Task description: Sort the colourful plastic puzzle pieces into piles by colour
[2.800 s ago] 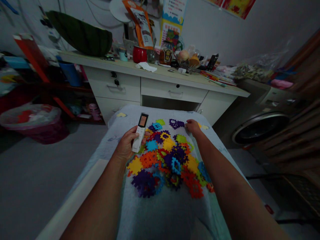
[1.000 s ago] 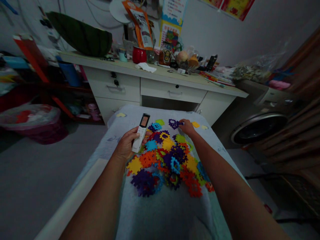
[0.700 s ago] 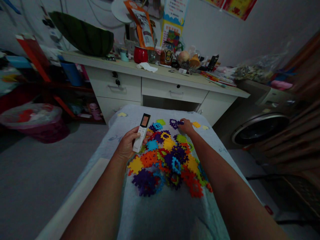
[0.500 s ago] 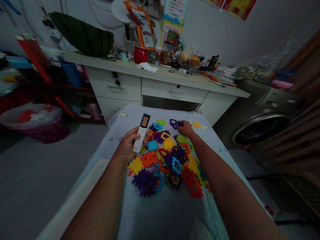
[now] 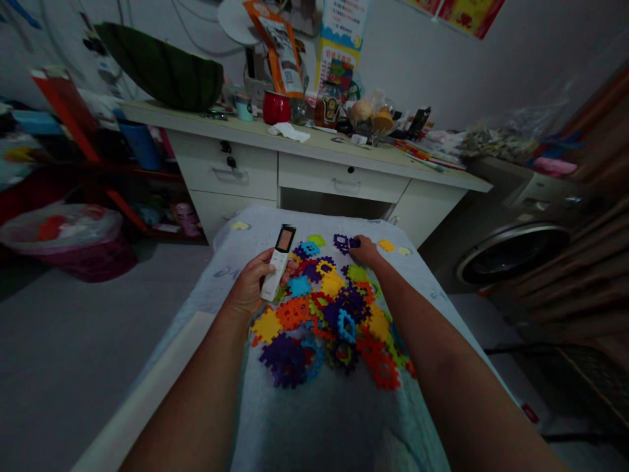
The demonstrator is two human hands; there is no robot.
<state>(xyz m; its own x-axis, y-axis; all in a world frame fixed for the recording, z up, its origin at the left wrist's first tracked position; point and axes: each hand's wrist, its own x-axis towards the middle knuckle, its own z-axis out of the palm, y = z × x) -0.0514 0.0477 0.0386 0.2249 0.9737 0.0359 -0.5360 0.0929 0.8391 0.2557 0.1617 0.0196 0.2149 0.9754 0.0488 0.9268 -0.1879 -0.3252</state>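
Note:
My left hand (image 5: 256, 282) is wrapped around a slim white handheld device like a remote control (image 5: 276, 272), with a small lit screen at its upper end. The thumb rests on its front. At the far side of the pile, my right hand (image 5: 364, 252) has its fingers closed on a dark purple interlocking plastic piece (image 5: 354, 243), mostly covered by the fingertips. A purple piece with a cut-out centre (image 5: 341, 243) lies right beside it. Between my arms spreads a heap of notched plastic pieces (image 5: 331, 284) in yellow, orange, blue, green and purple.
A pale cloth covers the table (image 5: 324, 419). Behind it stands a white cabinet (image 5: 230, 167) with jars, a red cup (image 5: 276, 107) and a green watermelon-like object (image 5: 162, 69) on top. A washing machine (image 5: 511, 223) is at right, a lined bin (image 5: 69, 242) at left.

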